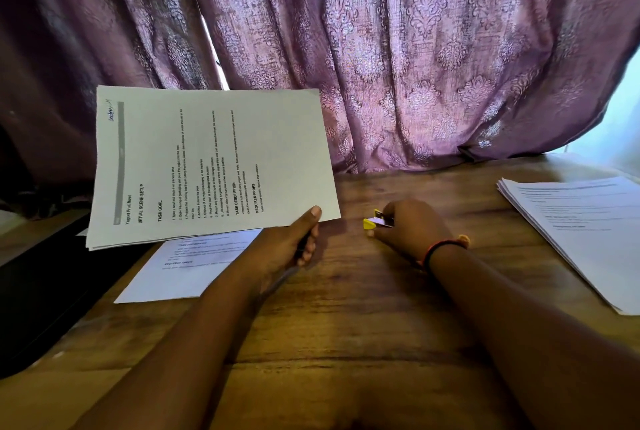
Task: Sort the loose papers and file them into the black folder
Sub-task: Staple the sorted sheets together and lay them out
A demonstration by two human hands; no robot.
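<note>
Head view: black folder (52, 291) far left of yellow stapler (375, 221), no paper seen in it; left hand (294, 242) pinches raised sheaf (207, 166) left of stapler — right hand (412, 228) grips stapler; paper pile (581, 228) to its right — filing seemingly all ahead.

A left hand (294, 242) held printed sheets (211, 166) above a wooden bench (346, 325); the right hand (412, 228) gripped a small yellow stapler (372, 222). A paper stack (581, 232) lay far right.

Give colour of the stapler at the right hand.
Stapler is yellow with silver metal; head view.
</note>
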